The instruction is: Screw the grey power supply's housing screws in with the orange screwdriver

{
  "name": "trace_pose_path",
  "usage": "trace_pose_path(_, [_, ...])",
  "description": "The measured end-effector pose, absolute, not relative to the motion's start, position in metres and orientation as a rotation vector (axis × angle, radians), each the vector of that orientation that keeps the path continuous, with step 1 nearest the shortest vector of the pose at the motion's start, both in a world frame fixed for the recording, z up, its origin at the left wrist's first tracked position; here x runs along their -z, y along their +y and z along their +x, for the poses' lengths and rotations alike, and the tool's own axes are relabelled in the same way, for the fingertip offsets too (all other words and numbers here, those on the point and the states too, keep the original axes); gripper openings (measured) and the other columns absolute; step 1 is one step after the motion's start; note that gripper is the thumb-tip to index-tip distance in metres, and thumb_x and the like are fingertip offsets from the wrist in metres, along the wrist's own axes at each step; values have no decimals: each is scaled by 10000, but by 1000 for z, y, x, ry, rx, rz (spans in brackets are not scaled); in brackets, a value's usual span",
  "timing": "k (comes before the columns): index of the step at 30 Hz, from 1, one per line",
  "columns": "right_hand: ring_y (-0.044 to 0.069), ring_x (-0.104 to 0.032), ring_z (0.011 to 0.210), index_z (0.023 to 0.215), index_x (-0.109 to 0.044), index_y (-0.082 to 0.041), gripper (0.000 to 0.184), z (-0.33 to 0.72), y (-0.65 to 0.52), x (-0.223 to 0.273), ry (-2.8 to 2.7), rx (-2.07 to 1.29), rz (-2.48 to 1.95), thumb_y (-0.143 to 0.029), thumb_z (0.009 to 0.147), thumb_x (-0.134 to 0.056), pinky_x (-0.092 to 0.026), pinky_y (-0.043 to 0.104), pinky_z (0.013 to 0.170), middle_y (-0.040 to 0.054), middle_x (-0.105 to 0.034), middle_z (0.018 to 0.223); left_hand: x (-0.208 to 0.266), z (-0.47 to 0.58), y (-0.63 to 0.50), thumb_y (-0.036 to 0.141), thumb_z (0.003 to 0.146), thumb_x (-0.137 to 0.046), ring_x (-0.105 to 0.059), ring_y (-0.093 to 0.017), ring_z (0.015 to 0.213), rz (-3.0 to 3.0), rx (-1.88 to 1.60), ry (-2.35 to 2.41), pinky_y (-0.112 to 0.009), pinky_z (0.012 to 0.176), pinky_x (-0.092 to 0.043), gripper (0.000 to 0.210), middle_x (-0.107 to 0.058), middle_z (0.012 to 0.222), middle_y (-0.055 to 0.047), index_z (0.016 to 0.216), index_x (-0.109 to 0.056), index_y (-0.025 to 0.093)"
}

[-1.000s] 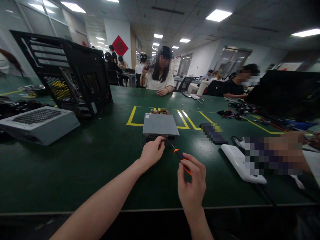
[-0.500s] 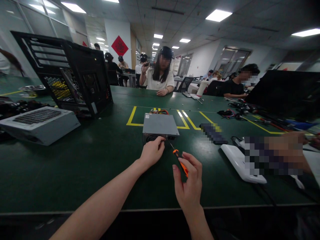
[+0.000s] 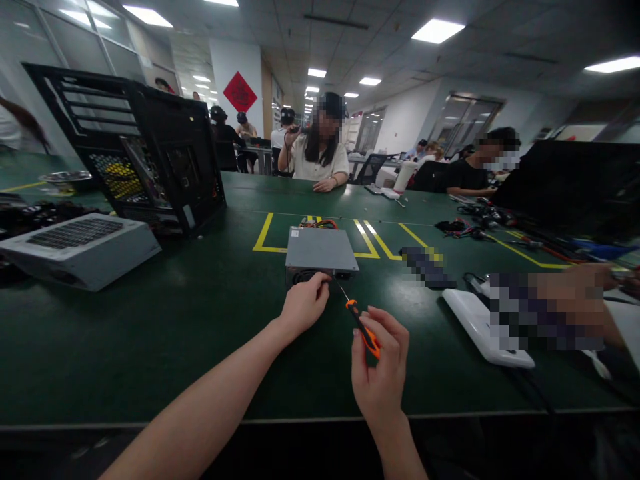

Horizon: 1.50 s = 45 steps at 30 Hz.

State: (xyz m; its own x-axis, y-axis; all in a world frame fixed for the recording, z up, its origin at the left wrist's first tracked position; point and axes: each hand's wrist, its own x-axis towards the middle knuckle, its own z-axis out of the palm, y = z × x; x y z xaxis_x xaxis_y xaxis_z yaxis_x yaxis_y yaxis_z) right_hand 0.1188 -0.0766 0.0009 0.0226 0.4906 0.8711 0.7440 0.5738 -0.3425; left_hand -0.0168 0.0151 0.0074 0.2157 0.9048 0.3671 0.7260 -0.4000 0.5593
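Observation:
A grey computer power supply point(image 3: 320, 250) lies on the green table in front of me, with coloured cables point(image 3: 320, 224) at its far side. My left hand point(image 3: 305, 303) is at its near face, thumb and fingers pressed together beside the fan grille; what they hold, if anything, is hidden. My right hand point(image 3: 383, 360) has thumb and fingers closed on the black and orange handle of a screwdriver point(image 3: 363, 323). Its thin shaft slants up and left to the near face of the power supply, and the tip is partly hidden by my left fingers.
To the left stand a black computer case point(image 3: 165, 153) and a second power supply point(image 3: 85, 247). On the right are a pixelated dark object point(image 3: 427, 268), a white device point(image 3: 485, 327), another person's blurred hand point(image 3: 575, 300) and loose cables point(image 3: 457, 228). A person point(image 3: 320, 147) sits across the table.
My right hand has shifted slightly right, and its thumb now lies against the screwdriver handle. My left hand and the power supply have stayed in place.

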Motion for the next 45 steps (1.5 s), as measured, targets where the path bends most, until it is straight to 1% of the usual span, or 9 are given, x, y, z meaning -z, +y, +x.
trace_pose_path(5, [221,-494,1064,1157,-451,-221,354,118,-76,-1,-1627,298,-1092,-125,822,-519,-482,426,829,111,-454,1155,-9,-17,15,276,883,-367,-601,-149,635,2216,-962,1546,-243,601,-416,249,-657,770,-15,1042,-552,224])
trace_pose_path(10, [216,-530,954,1153,-456,-199,311,121,-76,3,-1598,405,-1202,-171,846,-501,-483,410,777,99,-541,1009,-11,-17,14,273,880,-375,-598,-144,626,2207,-948,1557,-237,593,-414,247,-654,761,-13,1043,-555,223])
trace_pose_path(14, [198,-556,918,1195,-406,-183,399,119,-76,4,-1555,327,-1179,-142,819,-533,-514,349,715,94,-547,980,-11,-17,14,270,881,-375,-597,-143,620,2208,-955,1546,-234,580,-410,245,-654,760,-11,1041,-555,225])
trace_pose_path(16, [205,-555,933,1186,-407,-196,439,118,-75,3,-1547,343,-1138,-136,785,-577,-518,365,729,89,-543,995,-12,-17,13,269,881,-374,-598,-143,619,2212,-942,1553,-235,583,-413,249,-654,756,-13,1047,-554,221])
trace_pose_path(20, [214,-536,983,1125,-440,-199,373,118,-74,1,-1594,335,-1090,-116,783,-564,-502,417,792,99,-524,1049,-11,-17,14,270,880,-374,-601,-141,627,2211,-935,1568,-236,604,-421,254,-655,756,-12,1051,-554,218])
trace_pose_path(31, [226,-518,1029,1138,-429,-192,369,118,-75,-1,-1601,281,-1066,-120,794,-541,-492,431,802,117,-507,1101,-12,-16,14,275,882,-370,-616,-151,659,2202,-928,1589,-246,643,-439,254,-658,763,-16,1047,-557,225])
trace_pose_path(35, [208,-539,955,1077,-476,-202,299,119,-74,0,-1594,336,-1122,-128,799,-555,-500,409,775,93,-532,1029,-12,-16,13,273,881,-372,-611,-152,653,2204,-925,1587,-246,637,-438,254,-653,753,-16,1048,-556,220])
trace_pose_path(40, [215,-533,1016,1144,-421,-181,393,117,-73,-2,-1620,320,-1032,-84,784,-544,-513,399,790,120,-516,1084,-10,-17,14,276,883,-369,-613,-155,656,2224,-936,1568,-249,630,-434,251,-659,770,-17,1049,-551,226])
trace_pose_path(45, [217,-540,937,1107,-461,-187,344,118,-72,-5,-1602,401,-1126,-134,786,-573,-506,415,765,97,-540,994,-9,-17,16,275,883,-367,-611,-156,644,2225,-955,1549,-252,615,-428,245,-658,763,-15,1038,-549,225])
